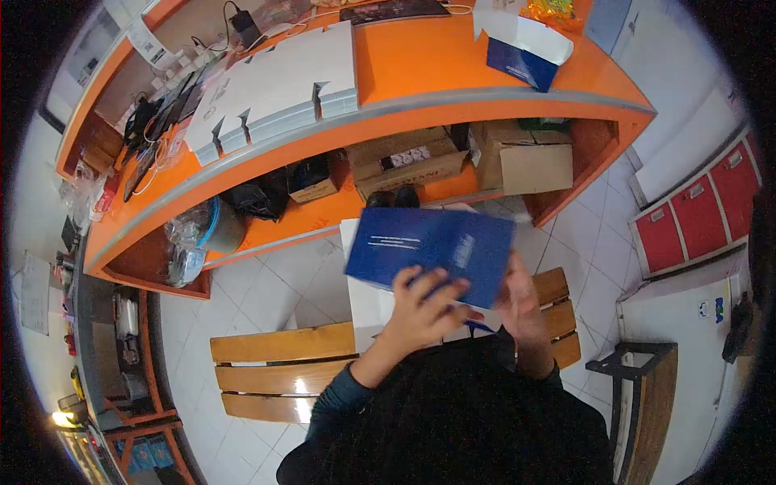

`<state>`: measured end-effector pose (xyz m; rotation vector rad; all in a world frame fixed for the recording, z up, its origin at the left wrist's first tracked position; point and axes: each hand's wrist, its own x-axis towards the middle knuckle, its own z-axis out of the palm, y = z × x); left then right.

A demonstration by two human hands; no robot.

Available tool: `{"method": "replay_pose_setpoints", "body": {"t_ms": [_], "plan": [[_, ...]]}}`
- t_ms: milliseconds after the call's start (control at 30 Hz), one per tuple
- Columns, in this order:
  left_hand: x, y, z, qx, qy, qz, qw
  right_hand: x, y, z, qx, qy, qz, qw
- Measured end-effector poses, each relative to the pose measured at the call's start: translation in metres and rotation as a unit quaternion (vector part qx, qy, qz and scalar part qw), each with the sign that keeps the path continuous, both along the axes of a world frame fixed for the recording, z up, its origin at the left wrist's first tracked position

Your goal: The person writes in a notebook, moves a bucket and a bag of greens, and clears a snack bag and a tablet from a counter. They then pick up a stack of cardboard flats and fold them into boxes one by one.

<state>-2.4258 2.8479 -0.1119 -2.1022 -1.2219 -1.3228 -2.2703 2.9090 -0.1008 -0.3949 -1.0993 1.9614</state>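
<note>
A dark blue printed box with small white text is held up in front of my body, tilted. My left hand lies against its lower front face, fingers slightly spread. At the box's right end, my right hand wraps round the edge and grips it. White card shows behind and below the box; how it joins the box is hidden.
An orange counter carries a stack of flat white card and an open blue and white box. Cardboard boxes stand on the shelf below. A wooden bench is beneath me.
</note>
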Motion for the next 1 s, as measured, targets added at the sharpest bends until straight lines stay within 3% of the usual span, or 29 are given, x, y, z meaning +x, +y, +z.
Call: {"method": "replay_pose_setpoints", "body": {"t_ms": [33,100,133,233,267,367,500,567,633,733,767,833,867,933,967,1000], "plan": [[0.004,-0.003,0.002,0.007,-0.014,-0.026,1.000,-0.004,-0.001,0.015,-0.026,0.054,-0.013,0.998],[0.008,-0.006,0.007,0.026,-0.040,-0.078,0.996,-0.016,-0.002,0.044,-0.081,-0.001,-0.074,0.994],[0.002,-0.007,-0.004,0.002,-0.136,-0.128,0.982,-0.023,-0.003,0.044,-0.074,0.032,-0.092,0.992],[0.017,0.006,0.009,0.132,-0.337,-0.114,0.925,-0.038,-0.016,0.024,-0.102,0.093,-0.062,0.988],[0.017,0.005,0.017,0.134,-0.333,-0.056,0.932,-0.046,-0.022,0.026,-0.118,0.148,-0.048,0.981],[0.001,-0.008,0.032,-0.004,-0.230,-0.006,0.973,-0.052,-0.020,0.017,-0.176,0.213,-0.001,0.961],[-0.023,-0.010,0.032,-0.075,-0.081,-0.038,0.993,-0.047,-0.013,0.035,-0.153,0.189,0.014,0.970],[-0.019,-0.006,0.018,-0.025,-0.094,0.058,0.994,-0.056,-0.022,0.018,-0.158,0.199,-0.004,0.967],[-0.015,-0.005,0.016,-0.016,-0.076,0.108,0.991,-0.061,-0.029,0.017,-0.189,0.257,0.062,0.946],[0.003,-0.004,0.014,-0.115,-0.232,0.081,0.962,-0.061,-0.025,0.011,-0.032,0.108,-0.043,0.993],[0.001,-0.010,0.026,-0.193,-0.176,0.046,0.964,-0.058,-0.023,0.013,0.065,-0.011,-0.089,0.994],[-0.006,-0.015,0.026,-0.284,-0.364,-0.074,0.884,-0.049,-0.019,0.025,0.250,-0.248,-0.172,0.920],[-0.014,-0.014,0.026,-0.280,-0.336,-0.046,0.898,-0.035,-0.016,0.036,0.348,-0.371,-0.102,0.855],[-0.030,-0.010,0.034,-0.242,-0.232,0.020,0.942,-0.020,-0.011,0.051,0.441,-0.397,0.023,0.804],[-0.035,-0.011,0.045,-0.283,-0.164,0.045,0.944,-0.016,-0.010,0.058,0.484,-0.405,0.084,0.771],[-0.044,-0.010,0.052,-0.317,-0.155,-0.011,0.936,-0.012,-0.010,0.064,0.489,-0.439,0.094,0.748]]}}
